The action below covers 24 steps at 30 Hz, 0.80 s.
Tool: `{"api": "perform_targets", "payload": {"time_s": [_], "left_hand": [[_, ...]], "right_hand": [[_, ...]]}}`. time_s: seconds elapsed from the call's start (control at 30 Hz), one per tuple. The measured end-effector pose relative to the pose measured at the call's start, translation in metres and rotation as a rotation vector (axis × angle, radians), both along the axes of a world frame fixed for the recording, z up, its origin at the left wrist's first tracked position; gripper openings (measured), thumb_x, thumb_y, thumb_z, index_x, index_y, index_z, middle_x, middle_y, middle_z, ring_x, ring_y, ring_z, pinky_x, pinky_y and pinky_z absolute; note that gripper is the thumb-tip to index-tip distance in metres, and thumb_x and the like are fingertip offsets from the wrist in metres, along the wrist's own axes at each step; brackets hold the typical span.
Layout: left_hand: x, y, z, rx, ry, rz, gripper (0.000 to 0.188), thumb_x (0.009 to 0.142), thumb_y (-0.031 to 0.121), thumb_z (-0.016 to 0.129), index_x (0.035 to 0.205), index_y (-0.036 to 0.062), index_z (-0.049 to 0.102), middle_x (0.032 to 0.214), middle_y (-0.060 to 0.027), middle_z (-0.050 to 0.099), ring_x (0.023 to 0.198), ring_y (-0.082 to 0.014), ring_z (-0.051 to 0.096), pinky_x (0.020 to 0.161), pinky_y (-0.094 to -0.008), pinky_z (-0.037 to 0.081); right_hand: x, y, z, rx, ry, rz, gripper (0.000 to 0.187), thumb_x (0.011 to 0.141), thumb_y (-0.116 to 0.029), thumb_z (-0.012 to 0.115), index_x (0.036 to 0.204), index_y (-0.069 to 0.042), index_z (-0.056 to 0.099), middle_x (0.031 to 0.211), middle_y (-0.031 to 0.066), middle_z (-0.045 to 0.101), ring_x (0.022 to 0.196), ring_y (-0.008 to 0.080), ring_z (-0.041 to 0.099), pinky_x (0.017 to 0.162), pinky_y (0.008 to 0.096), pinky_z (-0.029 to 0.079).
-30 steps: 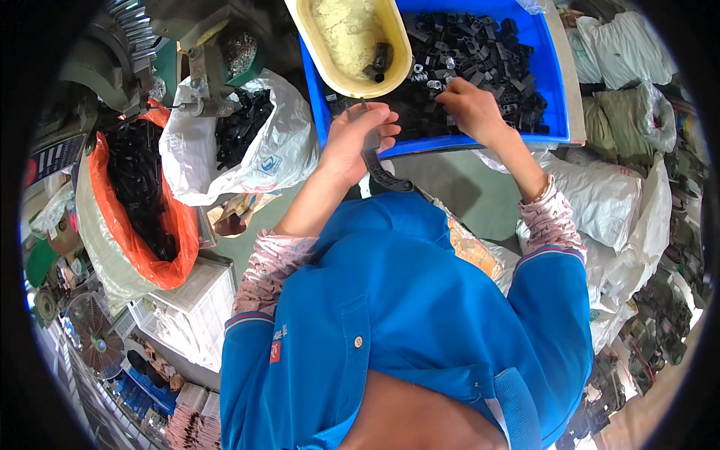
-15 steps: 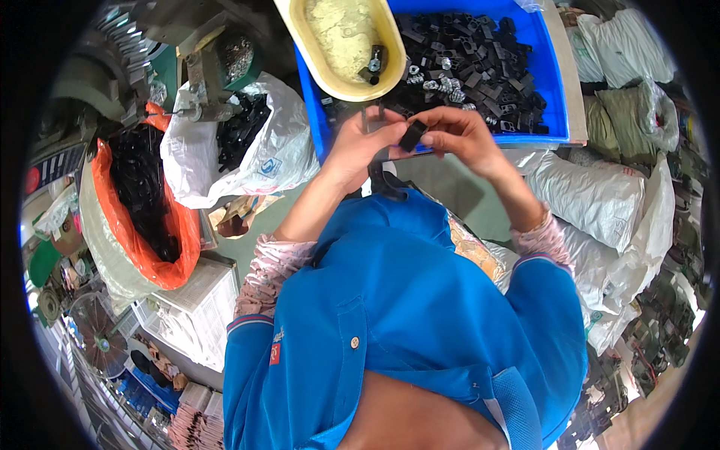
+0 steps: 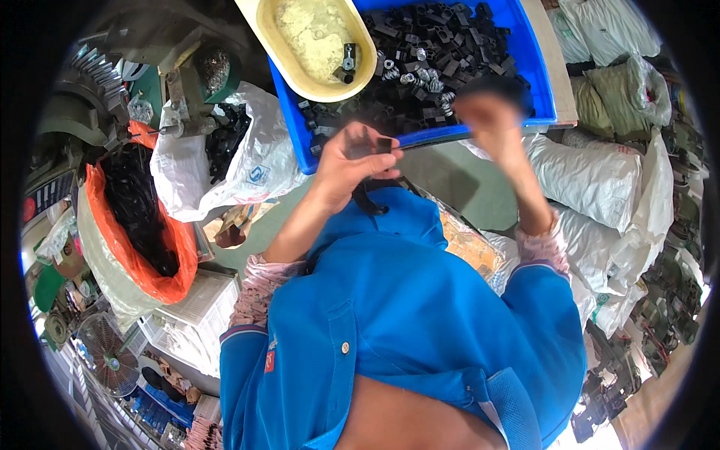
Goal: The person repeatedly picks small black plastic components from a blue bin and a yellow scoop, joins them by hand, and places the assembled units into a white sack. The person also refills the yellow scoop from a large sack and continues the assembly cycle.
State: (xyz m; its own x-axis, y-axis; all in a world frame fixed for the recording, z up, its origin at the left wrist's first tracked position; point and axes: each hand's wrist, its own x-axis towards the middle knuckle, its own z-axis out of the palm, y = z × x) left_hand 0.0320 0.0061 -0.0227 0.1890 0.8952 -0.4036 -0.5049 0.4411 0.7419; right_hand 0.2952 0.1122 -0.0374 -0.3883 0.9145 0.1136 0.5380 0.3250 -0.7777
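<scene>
Gripping with bent fingers and thumb, the left hand point(image 3: 347, 166) held a small black block-shaped part point(image 3: 384, 145), which stood up between the thumb and the fingertips. A curved black piece point(image 3: 367, 201) protruded below the same hand, against the front of the blue shirt point(image 3: 442, 300); whether it was joined to the block-shaped part could not be told. Both pieces were located in front of the near edge of the blue tray point(image 3: 546, 82).

The right hand point(image 3: 491, 124) was over the near right corner of that tray and was blurred. A dark smear showed at its fingertips; whether the fingers were closed on an object could not be determined.

Inside the tray lay a loose heap of black plastic parts point(image 3: 442, 30), with bright wire coil springs point(image 3: 429, 81) scattered on top, near the right hand. A cream oval tub point(image 3: 365, 71) sat over the tray's left side, its floor coated with pale yellow matter and 1 black part with a metal piece point(image 3: 349, 58) lying at its right.

To the left stood a white woven sack point(image 3: 262, 161) and an orange-lined sack point(image 3: 182, 274), each open and containing black parts. Filled white sacks point(image 3: 589, 184) lay to the right.
</scene>
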Motion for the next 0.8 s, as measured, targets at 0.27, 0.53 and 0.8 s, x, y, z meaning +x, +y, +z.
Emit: {"api": "perform_targets", "payload": {"time_s": [0.27, 0.53, 0.8], "left_hand": [[0.001, 0.002, 0.009, 0.093, 0.191, 0.034, 0.037, 0.081, 0.005, 0.077, 0.113, 0.0015, 0.059, 0.100, -0.0112, 0.068, 0.077, -0.0117, 0.062, 0.062, -0.0238, 0.052], [-0.003, 0.008, 0.019, 0.141, 0.161, 0.103, 0.036, 0.082, 0.002, 0.074, 0.116, 0.0005, 0.061, 0.101, -0.0077, 0.067, 0.087, -0.0126, 0.063, 0.071, -0.0262, 0.056], [-0.014, 0.008, 0.031, 0.313, 0.655, 0.236, 0.034, 0.076, -0.004, 0.076, 0.107, 0.0022, 0.065, 0.096, -0.0027, 0.067, 0.088, -0.0076, 0.060, 0.080, -0.0228, 0.049]], "right_hand": [[0.063, 0.083, -0.065, -0.043, -0.517, 0.372, 0.020, 0.074, -0.007, 0.071, 0.093, -0.009, 0.073, 0.091, 0.0144, 0.068, 0.085, 0.0337, 0.067, 0.073, 0.0405, 0.054], [0.040, 0.083, -0.020, 0.008, -0.324, 0.345, 0.025, 0.077, 0.003, 0.062, 0.100, -0.002, 0.070, 0.073, 0.0119, 0.068, 0.071, 0.0201, 0.069, 0.064, 0.0322, 0.054], [-0.091, 0.013, 0.083, -0.544, 0.332, 0.453, 0.019, 0.088, -0.002, 0.065, 0.106, 0.002, 0.063, 0.093, 0.0034, 0.067, 0.085, 0.0105, 0.065, 0.075, 0.0238, 0.052]]}}
